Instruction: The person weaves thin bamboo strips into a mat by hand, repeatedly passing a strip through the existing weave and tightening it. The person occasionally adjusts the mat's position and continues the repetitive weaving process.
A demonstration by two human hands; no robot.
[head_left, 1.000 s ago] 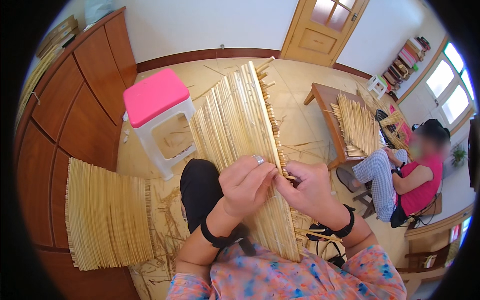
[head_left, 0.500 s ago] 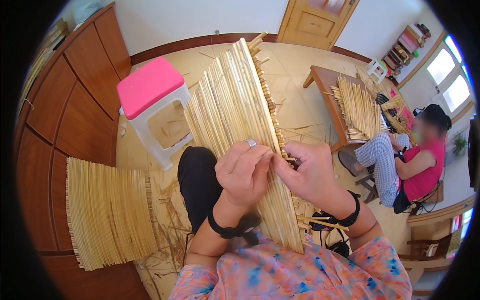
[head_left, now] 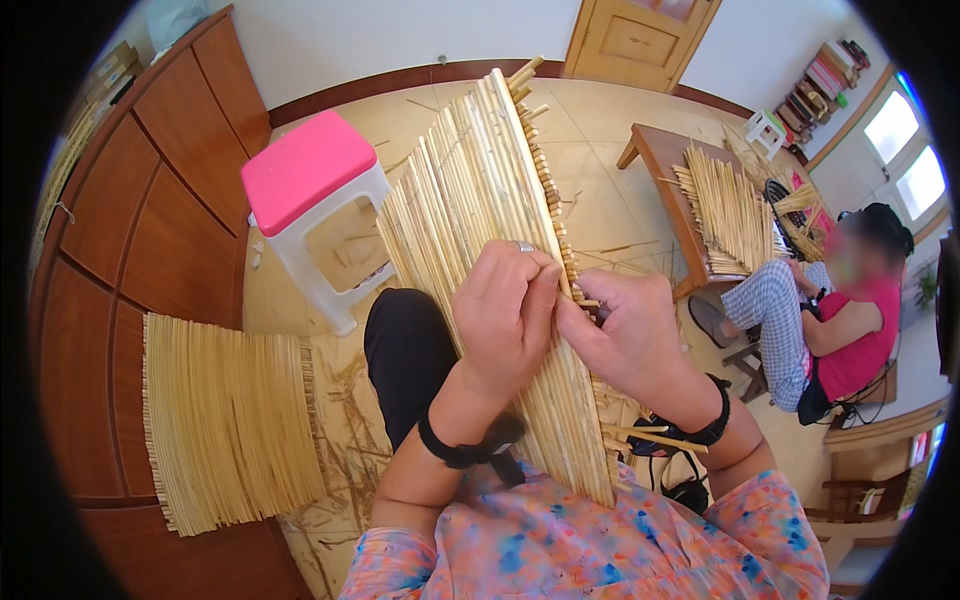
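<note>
Stalk mat (head_left: pixel 450 190), frame centre | long edge (head_left: pixel 522 150) slanting upper centre to lower centre, under fingertips | left hand (head_left: pixel 508 312): fingers pinched, contents hidden | right hand (head_left: pixel 637 330): gripping edge, equally near

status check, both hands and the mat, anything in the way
Left hand pinched, right hand gripping, both at edge of stalk mat. Mat held at a slant. Pink-topped stool off left, clear of both hands.
</note>
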